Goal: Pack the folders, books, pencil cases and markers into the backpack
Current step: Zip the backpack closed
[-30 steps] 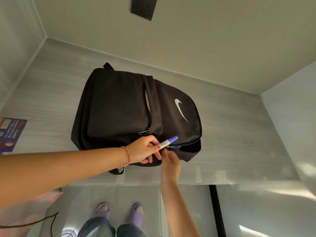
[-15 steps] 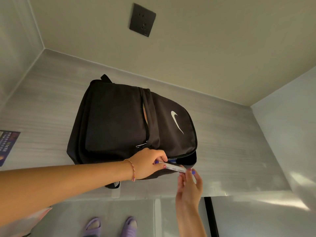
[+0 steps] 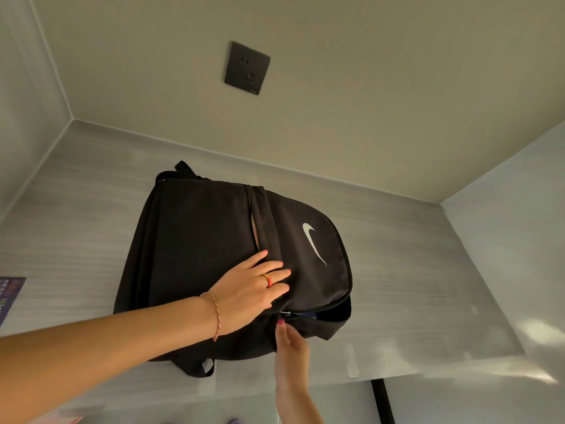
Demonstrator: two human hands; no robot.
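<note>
A black backpack (image 3: 214, 255) with a white swoosh lies flat on the grey desk (image 3: 412, 286). My left hand (image 3: 250, 289) rests flat on top of it with the fingers spread, beside the partly open front-pocket zip. My right hand (image 3: 290, 341) reaches up from the near edge, its fingertips pinched at the small zipper pull (image 3: 286, 313) of the side opening. That opening gapes to the right of the pull, and a sliver of blue (image 3: 307, 315) shows inside. No marker is visible outside the bag.
Walls close the desk in on the left, back and right, with a dark socket (image 3: 247, 68) on the back wall. A blue printed sheet (image 3: 9, 296) lies at the desk's left edge. The front edge of the desk runs just below the backpack.
The blue marker held at the side opening is gone from view. My left hand moved up onto the backpack's top and flattened. My right hand moved in to the zipper pull.
</note>
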